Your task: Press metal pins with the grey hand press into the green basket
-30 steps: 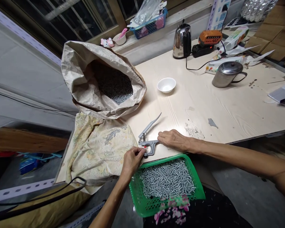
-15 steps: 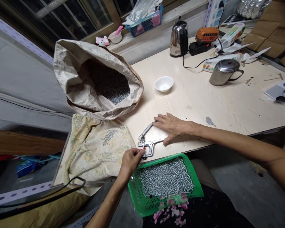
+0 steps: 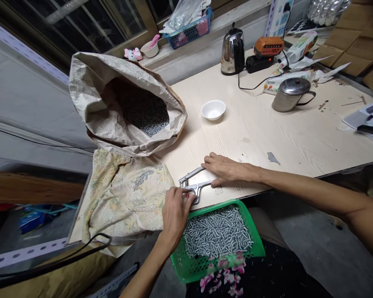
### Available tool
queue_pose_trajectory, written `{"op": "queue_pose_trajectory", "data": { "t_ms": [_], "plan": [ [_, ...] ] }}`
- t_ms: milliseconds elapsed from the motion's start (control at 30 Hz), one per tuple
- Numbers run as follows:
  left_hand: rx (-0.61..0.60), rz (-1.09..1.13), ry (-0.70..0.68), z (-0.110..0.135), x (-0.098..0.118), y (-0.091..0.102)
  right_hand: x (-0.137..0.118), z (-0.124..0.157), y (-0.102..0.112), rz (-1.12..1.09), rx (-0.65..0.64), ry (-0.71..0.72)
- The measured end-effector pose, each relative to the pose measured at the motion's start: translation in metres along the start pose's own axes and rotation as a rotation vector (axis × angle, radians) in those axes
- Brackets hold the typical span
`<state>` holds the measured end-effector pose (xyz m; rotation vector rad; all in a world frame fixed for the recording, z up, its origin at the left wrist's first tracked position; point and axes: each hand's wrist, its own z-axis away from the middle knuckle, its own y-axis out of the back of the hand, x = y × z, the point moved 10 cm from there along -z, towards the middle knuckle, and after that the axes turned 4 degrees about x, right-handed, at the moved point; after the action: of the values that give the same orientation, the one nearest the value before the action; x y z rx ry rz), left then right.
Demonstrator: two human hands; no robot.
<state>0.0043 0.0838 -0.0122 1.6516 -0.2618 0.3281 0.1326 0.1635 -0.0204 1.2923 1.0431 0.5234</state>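
Note:
Metal snap-fastener pliers (image 3: 202,185) lie on the table with their handles spread and a spring between them. My right hand (image 3: 225,169) grips the handle ends, fingers over the upper one and thumb at the lower. At the jaws, my left hand (image 3: 175,213) has its thumb and fingertips pinched together. A small red spot shows at the jaw beside them; what the fingertips hold is too small to make out. Just below, a green plastic basket (image 3: 257,231) carries many small ribbed silvery metal pieces (image 3: 217,234). Similar pieces (image 3: 143,179) lie on a patterned cloth (image 3: 121,207) at the left.
A large open sack (image 3: 93,95) with more metal pieces stands at the back left. Behind the pliers sits a white bowl (image 3: 213,110). Farther right are a kettle (image 3: 232,49), a battery on a charger (image 3: 264,54) with its cord, and a lidded metal mug (image 3: 290,96).
My left hand has come up and round onto the pliers' jaws, covering part of them. My right hand's fingers have curled over the upper handle, and the handles sit closer together.

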Motion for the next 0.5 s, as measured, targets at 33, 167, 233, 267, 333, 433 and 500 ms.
{"op": "queue_pose_trajectory", "data": {
  "t_ms": [33, 167, 233, 267, 333, 433, 500],
  "plan": [
    [0.006, -0.027, -0.111, -0.004, 0.016, -0.003, -0.002, 0.001, 0.001, -0.002, 0.004, 0.005],
    [-0.092, -0.062, -0.427, -0.028, 0.056, -0.03, -0.004, 0.005, 0.001, -0.021, 0.011, -0.026],
    [-0.165, -0.088, -0.484, -0.041, 0.06, -0.043, 0.0, 0.008, 0.004, -0.031, 0.036, -0.079],
    [-0.196, -0.103, -0.497, -0.046, 0.061, -0.047, 0.003, 0.01, 0.006, -0.028, 0.049, -0.107],
    [-0.227, -0.117, -0.503, -0.052, 0.062, -0.05, 0.007, 0.012, 0.007, -0.016, 0.073, -0.133],
    [-0.214, -0.087, -0.481, -0.051, 0.065, -0.048, 0.003, 0.012, 0.003, -0.035, 0.102, -0.081],
    [-0.19, -0.073, -0.458, -0.05, 0.067, -0.045, 0.001, 0.011, -0.003, -0.062, 0.107, -0.054]
  ]
}}
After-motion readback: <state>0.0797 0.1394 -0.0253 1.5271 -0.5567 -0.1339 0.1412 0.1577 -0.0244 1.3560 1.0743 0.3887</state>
